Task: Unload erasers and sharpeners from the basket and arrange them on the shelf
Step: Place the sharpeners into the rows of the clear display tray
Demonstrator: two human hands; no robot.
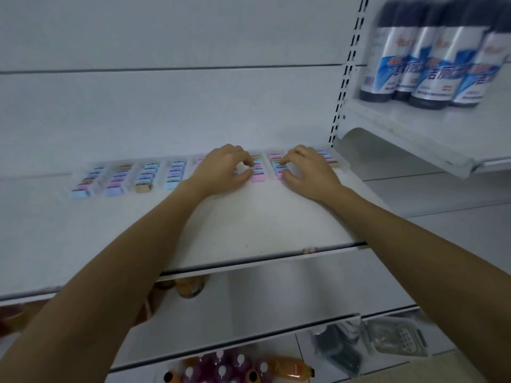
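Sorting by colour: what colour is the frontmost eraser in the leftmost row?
Light blue; that eraser shows best in the head view.

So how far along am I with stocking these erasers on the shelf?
Done: several eraser rows line the shelf back. In hand: the left hand and right hand, fingers curled, touch two rows near the right end. Left: cannot tell; the basket is out of view and no sharpeners show.

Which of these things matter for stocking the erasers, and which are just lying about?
Job: eraser trays, shelf, left hand, right hand.
Lying about: cleaner bottles, drink bottles below, packaged goods bottom right.
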